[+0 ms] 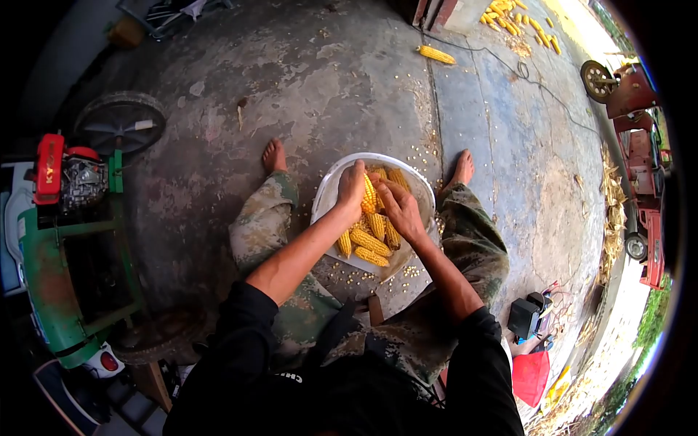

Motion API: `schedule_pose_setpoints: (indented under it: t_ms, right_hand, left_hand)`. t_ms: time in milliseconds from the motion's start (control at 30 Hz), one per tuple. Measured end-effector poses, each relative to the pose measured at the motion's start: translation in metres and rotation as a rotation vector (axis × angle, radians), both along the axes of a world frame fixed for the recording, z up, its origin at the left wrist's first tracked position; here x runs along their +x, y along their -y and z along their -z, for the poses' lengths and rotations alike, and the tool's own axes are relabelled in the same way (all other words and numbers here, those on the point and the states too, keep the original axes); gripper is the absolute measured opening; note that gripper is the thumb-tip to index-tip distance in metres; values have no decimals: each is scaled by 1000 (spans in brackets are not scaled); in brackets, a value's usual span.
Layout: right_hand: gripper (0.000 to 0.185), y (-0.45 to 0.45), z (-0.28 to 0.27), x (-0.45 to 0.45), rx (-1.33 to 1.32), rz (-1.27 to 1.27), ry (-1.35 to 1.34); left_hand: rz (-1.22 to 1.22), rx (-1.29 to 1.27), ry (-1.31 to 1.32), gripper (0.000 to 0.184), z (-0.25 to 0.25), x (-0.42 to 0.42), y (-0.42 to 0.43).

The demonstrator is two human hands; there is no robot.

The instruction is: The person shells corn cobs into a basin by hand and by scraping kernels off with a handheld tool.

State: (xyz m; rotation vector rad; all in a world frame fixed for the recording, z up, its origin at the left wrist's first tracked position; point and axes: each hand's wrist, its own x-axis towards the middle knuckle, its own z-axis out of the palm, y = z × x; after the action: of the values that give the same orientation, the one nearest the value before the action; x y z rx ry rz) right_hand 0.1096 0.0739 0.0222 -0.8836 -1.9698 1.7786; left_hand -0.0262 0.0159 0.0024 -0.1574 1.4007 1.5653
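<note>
Between my knees stands a round white basin [329, 179] holding several yellow corn cobs [369, 240] and some loose kernels. Above it, my left hand [352, 190] is wrapped round an ear of corn [369, 195] that is held tilted over the basin. My right hand [401, 208] is at the ear's right side, with its fingers bent and its thumb close to the kernels. Whether the right fingertips grip the ear or only press on it is hard to see. Part of the ear is hidden by the left palm.
Loose kernels are scattered over the concrete floor round the basin. One ear of corn [436, 54] lies ahead, near a dark cable [522, 70]. A green machine with a red engine [49, 168] stands at left. A black box [523, 318] and red bag [531, 378] are at right.
</note>
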Motion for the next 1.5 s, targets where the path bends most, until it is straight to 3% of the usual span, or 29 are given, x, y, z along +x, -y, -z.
schedule_pose_setpoints:
  t_ms: [33, 100, 233, 333, 433, 533, 700, 933, 1100, 1167, 1267, 1367, 1433, 1500]
  right_hand:
    - [45, 0, 4, 0, 102, -9, 5]
    - [57, 3, -17, -2, -135, -52, 299]
    - [62, 11, -36, -3, -71, -43, 284]
    - [58, 11, -7, -1, -92, 59, 183]
    - [54, 13, -12, -2, -61, 62, 152]
    - [47, 16, -36, -8, -29, 89, 14]
    - [53, 11, -27, -7, 2, 16, 189]
    - [53, 11, -16, -5, -25, 74, 175]
    - [45, 13, -9, -4, 213, 93, 21]
    - [42, 13, -6, -2, 148, 115, 36]
    - [39, 14, -6, -2, 110, 155, 5]
    - [45, 10, -15, -6, -56, 183, -37]
    - [55, 7, -41, -6, -199, 165, 126]
    - [58, 5, -19, -6, -89, 144, 143]
  left_hand:
    - [12, 27, -8, 33, 0, 0, 0]
    - [31, 39, -59, 34, 2, 0, 1]
    - [117, 27, -135, 45, 40, 1, 4]
    - [110, -23, -173, 59, -5, 8, 1]
    - [115, -52, -179, 69, -14, 13, 0]
    - [29, 28, -228, 56, -60, 22, 1]
    - [37, -9, -125, 64, -55, 23, 3]
    - [168, -22, -185, 68, -53, 16, 2]
    - [164, -41, -269, 61, -28, 17, 2]
    - [233, -24, -176, 51, -22, 13, 3]
    - [166, 86, -176, 52, -37, 19, 0]
    - [174, 109, -111, 54, -23, 17, -4]
    - [215, 124, -158, 55, -28, 19, -3]
    - [255, 140, -202, 56, -26, 19, -2]
